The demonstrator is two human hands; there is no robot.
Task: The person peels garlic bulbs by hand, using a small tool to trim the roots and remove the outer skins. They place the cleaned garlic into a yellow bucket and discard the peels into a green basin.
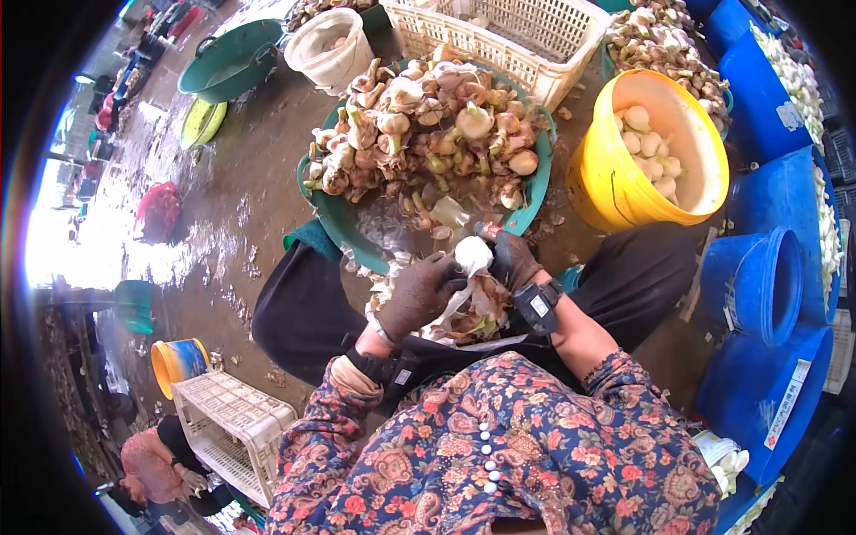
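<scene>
1. Peeled garlic bulb [473,256]: round, smooth, white, with loose papery skins [481,308] hanging below; held over the lap, just beyond the near rim of a green basin [538,192] heaped with unpeeled garlic [392,125].
2. Left hand [415,292]: gloved, reaching inward, fingers curled, pinching the bulb's side.
3. Right hand [519,260]: bent inward opposite, closed around a red-ended tool [488,231].

1. White label [788,406] on the blue tub [744,392] at lower right: "PVC", then Chinese characters too small to read surely.
2. Pale label [789,117] on the upper blue container [753,85]: unreadable.
</scene>
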